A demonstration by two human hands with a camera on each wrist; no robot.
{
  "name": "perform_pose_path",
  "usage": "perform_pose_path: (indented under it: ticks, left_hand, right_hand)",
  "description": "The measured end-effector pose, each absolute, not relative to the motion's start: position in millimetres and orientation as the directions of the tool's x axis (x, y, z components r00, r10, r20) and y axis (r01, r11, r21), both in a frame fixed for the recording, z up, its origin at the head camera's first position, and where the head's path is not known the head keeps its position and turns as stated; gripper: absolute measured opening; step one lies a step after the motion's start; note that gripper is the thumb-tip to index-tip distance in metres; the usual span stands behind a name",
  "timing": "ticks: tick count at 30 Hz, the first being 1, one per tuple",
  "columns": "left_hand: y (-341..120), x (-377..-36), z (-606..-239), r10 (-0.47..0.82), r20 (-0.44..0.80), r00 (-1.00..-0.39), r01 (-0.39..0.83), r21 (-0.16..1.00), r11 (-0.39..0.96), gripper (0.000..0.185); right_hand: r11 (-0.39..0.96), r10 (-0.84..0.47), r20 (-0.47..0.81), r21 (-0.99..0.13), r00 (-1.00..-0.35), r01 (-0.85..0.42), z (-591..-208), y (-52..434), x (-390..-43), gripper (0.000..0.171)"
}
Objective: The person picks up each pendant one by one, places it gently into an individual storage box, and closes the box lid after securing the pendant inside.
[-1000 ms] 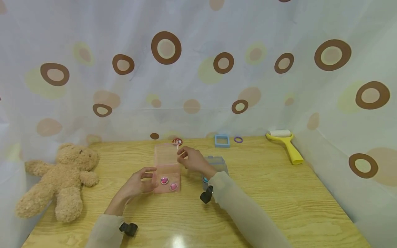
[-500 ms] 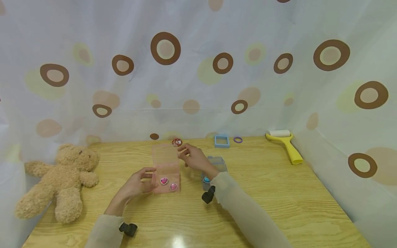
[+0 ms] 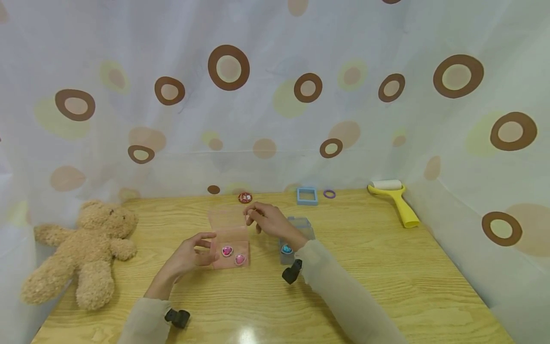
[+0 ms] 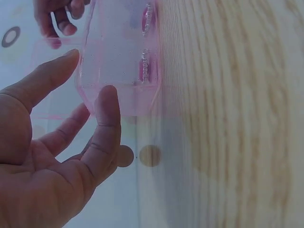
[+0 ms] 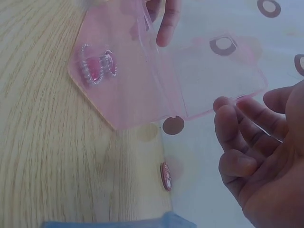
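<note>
on the grained wooden worktop (image 3: 386, 267), the left hand (image 3: 189, 255) holds the clear pink plastic box (image 3: 232, 248) in a narrow grip, while the right hand (image 3: 268, 220), fingers relaxed, touches its raised, glossy lid (image 3: 227, 217).

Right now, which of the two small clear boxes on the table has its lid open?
The pink box, between both hands, holding two heart gems: its lid stands raised at the right hand. The grey-blue box behind that wrist looks closed.
</note>
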State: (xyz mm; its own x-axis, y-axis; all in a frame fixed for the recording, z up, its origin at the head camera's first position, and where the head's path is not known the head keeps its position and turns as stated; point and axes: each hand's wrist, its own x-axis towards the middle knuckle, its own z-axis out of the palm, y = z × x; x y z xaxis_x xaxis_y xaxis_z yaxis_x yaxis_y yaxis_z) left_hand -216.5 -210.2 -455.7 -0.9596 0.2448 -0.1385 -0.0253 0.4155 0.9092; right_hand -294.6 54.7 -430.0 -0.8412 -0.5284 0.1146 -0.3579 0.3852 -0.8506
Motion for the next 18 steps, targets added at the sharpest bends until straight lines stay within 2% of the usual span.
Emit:
perform_pose_path:
  ticks: [8, 18]
  left_hand:
    - [-211.4, -215.8, -455.8, 0.244, -0.134, -0.961, -0.019, 0.906, 0.422, 0.068]
    - [-213.4, -215.8, -456.7, 0.234, -0.136, -0.963, -0.024, 0.904, 0.426, 0.063]
  right_hand:
    - [0.388, -0.600, 0.095, -0.833, -0.794, -0.394, -425.8, 55.2, -289.0, 0.036]
    - [0.440, -0.665, 0.033, -0.791, -0.746, -0.426, -428.8, 59.3, -280.9, 0.022]
